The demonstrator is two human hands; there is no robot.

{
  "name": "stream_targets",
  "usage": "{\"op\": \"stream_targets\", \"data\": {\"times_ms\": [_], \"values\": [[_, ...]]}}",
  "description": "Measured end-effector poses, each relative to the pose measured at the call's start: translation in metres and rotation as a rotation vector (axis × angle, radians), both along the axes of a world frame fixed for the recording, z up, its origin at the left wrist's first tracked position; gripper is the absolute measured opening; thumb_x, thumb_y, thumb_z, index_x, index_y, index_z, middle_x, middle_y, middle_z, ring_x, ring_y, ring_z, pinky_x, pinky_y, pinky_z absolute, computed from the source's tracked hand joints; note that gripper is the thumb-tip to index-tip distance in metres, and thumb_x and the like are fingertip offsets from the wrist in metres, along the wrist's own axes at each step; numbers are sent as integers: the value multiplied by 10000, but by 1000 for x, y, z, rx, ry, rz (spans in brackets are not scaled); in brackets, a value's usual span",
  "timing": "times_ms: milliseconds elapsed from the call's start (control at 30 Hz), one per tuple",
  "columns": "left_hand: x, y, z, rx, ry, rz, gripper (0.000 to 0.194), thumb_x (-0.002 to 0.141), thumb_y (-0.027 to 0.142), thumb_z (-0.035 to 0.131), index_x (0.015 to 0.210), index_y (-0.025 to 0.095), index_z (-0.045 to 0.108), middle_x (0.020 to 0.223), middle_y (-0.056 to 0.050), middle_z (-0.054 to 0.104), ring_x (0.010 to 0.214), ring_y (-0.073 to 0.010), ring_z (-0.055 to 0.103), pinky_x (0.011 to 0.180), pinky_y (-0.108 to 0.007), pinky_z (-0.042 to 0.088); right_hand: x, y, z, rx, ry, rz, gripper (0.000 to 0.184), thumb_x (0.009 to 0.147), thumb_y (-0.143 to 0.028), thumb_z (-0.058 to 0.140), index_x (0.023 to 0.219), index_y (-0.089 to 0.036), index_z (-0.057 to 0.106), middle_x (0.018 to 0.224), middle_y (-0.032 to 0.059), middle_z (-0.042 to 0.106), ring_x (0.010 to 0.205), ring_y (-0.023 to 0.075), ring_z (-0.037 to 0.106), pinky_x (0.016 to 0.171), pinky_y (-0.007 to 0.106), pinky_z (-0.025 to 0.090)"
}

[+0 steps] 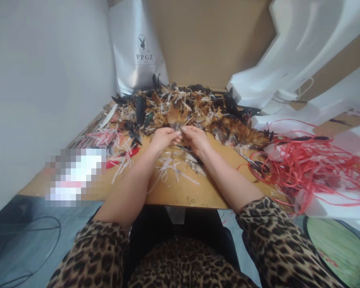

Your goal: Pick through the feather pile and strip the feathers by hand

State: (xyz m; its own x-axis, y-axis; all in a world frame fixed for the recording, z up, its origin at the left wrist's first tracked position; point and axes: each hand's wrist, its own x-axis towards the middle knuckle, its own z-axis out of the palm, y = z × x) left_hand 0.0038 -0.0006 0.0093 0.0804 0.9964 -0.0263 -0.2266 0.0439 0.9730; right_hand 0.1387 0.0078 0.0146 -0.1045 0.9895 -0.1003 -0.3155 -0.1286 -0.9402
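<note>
My left hand (167,138) and my right hand (195,138) meet at the middle of the table, fingers pinched close together. Between their fingertips is a small brown feather bunch (177,120), fanning upward, though its lower end is hidden by my fingers. Right behind it spreads a large feather pile (195,102) in brown, black and white, so the bunch's outline partly blends in. Under my wrists lie thin white ribbon strips (172,168) and some pale feathers (195,162).
A tangle of red plastic ribbon (315,168) fills the right side, with scissors (253,162) at its left edge. Pink and white strips (108,138) lie at the left, near a blurred-out patch. A silver bag (139,48) and white foam pieces (267,80) stand behind.
</note>
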Motion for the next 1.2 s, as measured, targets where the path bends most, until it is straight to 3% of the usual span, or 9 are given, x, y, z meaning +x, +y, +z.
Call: {"op": "stream_targets", "data": {"times_ms": [200,400,767,933,1067,1167,1200], "values": [[-1,-3,1,-93,-112,-91,162,668,198,723,733,67,653,736,-103,693,540,-70,609,481,-140,456,2,1,-4,4,72,51,371,488,-365,797,706,-175,565,544,-48,601,493,72,533,477,193,403],[-4,-3,7,-235,-288,-164,50,742,88,633,779,56,644,701,-92,682,513,-52,595,433,-103,428,3,-1,-1,-11,91,81,351,499,-348,801,713,-179,580,565,-40,618,492,83,554,490,208,447],[-6,-4,10,-296,-295,-197,24,750,54,612,763,53,632,605,-52,633,488,-47,587,447,-93,449,2,2,-5,53,75,84,321,494,-335,800,720,-181,633,642,-24,663,573,98,593,583,230,489],[-6,-3,6,-245,-248,-174,43,726,85,650,744,51,631,608,-57,641,461,-49,573,447,-116,447,1,3,-6,52,60,87,317,510,-353,788,736,-188,639,654,-32,646,587,90,578,581,223,464],[-7,0,4,-212,-253,-90,75,721,118,666,751,59,631,697,-83,677,548,-73,620,478,-129,462,13,5,6,120,46,79,273,550,-363,769,706,-179,641,584,-39,603,544,65,529,517,184,398],[-11,5,3,-175,-290,19,74,724,133,667,756,76,633,736,-76,686,562,-65,621,478,-125,456,42,6,22,209,-141,241,247,575,-365,758,658,-163,643,586,-22,617,539,66,524,545,196,408],[-12,7,2,-162,-303,45,71,730,136,661,764,79,635,739,-71,686,558,-61,617,472,-122,451,53,7,27,224,-262,359,247,574,-360,760,653,-151,655,583,-9,625,533,74,525,552,208,415]]}}
